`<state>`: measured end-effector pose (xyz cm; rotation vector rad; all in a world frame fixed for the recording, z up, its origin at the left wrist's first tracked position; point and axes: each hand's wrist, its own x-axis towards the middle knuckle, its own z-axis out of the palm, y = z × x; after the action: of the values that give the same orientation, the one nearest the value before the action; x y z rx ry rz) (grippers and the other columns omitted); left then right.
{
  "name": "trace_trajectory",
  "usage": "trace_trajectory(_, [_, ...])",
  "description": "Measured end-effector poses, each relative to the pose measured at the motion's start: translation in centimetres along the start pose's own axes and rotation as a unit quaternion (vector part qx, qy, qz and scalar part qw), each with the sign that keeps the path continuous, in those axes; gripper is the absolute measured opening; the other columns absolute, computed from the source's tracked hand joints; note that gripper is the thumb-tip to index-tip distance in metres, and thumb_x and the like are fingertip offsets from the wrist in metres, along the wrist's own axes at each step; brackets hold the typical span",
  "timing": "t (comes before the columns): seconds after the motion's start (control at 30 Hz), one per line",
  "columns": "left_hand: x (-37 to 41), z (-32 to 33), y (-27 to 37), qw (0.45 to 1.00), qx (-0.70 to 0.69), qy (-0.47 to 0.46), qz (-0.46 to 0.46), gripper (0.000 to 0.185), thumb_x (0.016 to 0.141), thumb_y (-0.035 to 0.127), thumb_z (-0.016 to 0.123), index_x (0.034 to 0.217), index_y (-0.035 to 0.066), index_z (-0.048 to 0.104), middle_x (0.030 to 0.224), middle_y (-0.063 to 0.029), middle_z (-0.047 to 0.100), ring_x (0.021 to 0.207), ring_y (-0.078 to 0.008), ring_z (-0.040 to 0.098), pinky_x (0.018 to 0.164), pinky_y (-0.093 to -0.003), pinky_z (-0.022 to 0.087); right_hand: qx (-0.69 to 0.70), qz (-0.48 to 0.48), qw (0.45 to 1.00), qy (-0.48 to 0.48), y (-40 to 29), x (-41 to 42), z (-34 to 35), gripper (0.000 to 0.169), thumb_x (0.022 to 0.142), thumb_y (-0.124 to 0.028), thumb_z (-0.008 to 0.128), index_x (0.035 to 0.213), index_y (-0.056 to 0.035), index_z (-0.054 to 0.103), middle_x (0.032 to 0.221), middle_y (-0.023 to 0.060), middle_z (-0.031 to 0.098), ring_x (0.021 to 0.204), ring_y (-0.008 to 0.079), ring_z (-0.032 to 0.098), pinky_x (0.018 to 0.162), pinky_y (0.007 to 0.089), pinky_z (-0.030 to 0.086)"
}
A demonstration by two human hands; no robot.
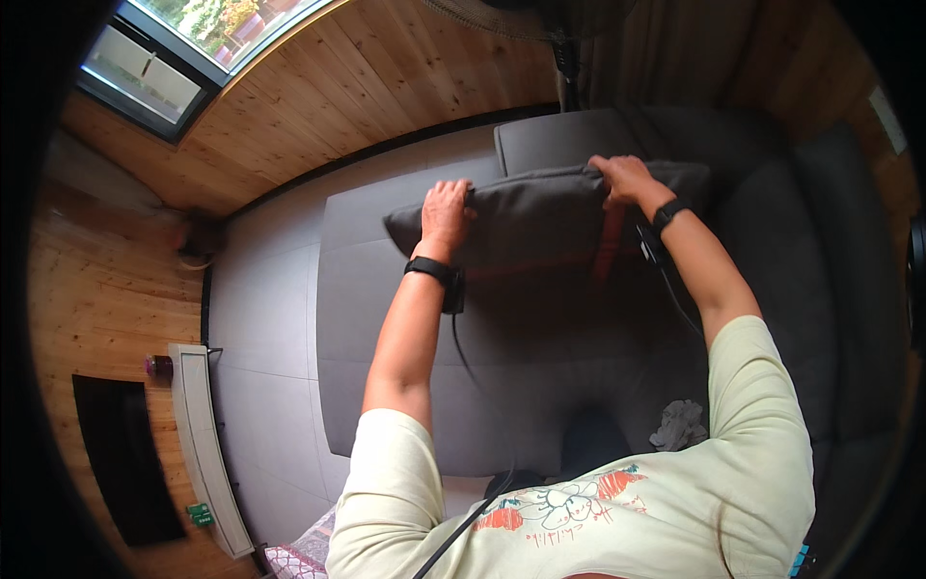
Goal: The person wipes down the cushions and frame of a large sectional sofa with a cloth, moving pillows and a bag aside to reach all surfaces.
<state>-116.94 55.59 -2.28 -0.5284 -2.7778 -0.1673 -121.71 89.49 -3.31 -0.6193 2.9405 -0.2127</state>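
Observation:
A dark grey cushion (535,224) is held up on its edge above the grey sofa seat (391,311), with faint red bands on the side facing me. My left hand (445,217) grips its top edge near the left corner. Farther right, my right hand (628,181) has hold of the same edge, fingers curled over it. The cushion's far side is hidden from me. Black bands with small devices (453,289) and cables sit on both wrists. A crumpled whitish tissue or cloth (678,425) lies on the seat near my right side.
The sofa backrest (854,275) runs along the right. Beyond the sofa stands a fan (499,18) by the wood-panelled wall (391,79). Tiled floor (268,304) separates the sofa from a long white cabinet (210,449) at left. My dark cable (463,535) hangs across my front.

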Motion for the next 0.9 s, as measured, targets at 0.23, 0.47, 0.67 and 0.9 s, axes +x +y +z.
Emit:
trace_trajectory(0.23, [-5.6,3.2,2.7,0.983,-0.140,0.086,-0.084,0.045,0.072,0.015,0.071,0.111,0.008,0.052,0.109,-0.0115,0.056,0.103,-0.0315,0.050,0.088,-0.0389,0.042,-0.113,0.151,0.980,0.062,4.0,3.9,6.7,0.080,0.075,-0.024,0.069,0.141,-0.0249,0.024,0.140,0.0122,0.033,0.131,0.0279,0.030,0.104,0.0475,0.027])
trace_trajectory(0.47, [-24.3,7.8,4.0,0.943,-0.164,-0.200,-0.208,0.043,0.074,0.019,0.070,0.111,0.007,0.053,0.109,-0.0120,0.056,0.104,-0.0312,0.051,0.087,-0.0392,0.044,0.020,0.105,0.949,0.297,5.5,-3.3,7.4,0.064,0.078,-0.025,0.065,0.134,-0.0178,0.036,0.132,0.0135,0.043,0.123,0.0302,0.039,0.100,0.0413,0.034])
trace_trajectory(0.67, [-41.4,4.9,6.8,0.837,-0.198,-0.393,-0.326,0.036,0.074,0.024,0.070,0.103,0.006,0.059,0.103,-0.0147,0.062,0.099,-0.0313,0.058,0.083,-0.0397,0.047,0.014,0.409,0.890,0.202,8.3,-32.4,17.2,0.061,0.079,-0.029,0.065,0.130,-0.0087,0.039,0.125,0.0145,0.049,0.116,0.0336,0.044,0.095,0.0430,0.039])
trace_trajectory(0.9, [-49.1,1.4,9.0,0.715,-0.236,-0.554,-0.356,0.029,0.076,0.024,0.070,0.096,0.005,0.063,0.087,-0.0116,0.068,0.083,-0.0264,0.065,0.075,-0.0353,0.050,0.301,0.641,0.705,-0.034,-2.9,-55.2,36.5,0.105,0.059,-0.045,0.079,0.142,-0.0251,0.019,0.140,0.0289,0.024,0.127,0.0458,0.029,0.103,0.0510,0.030])
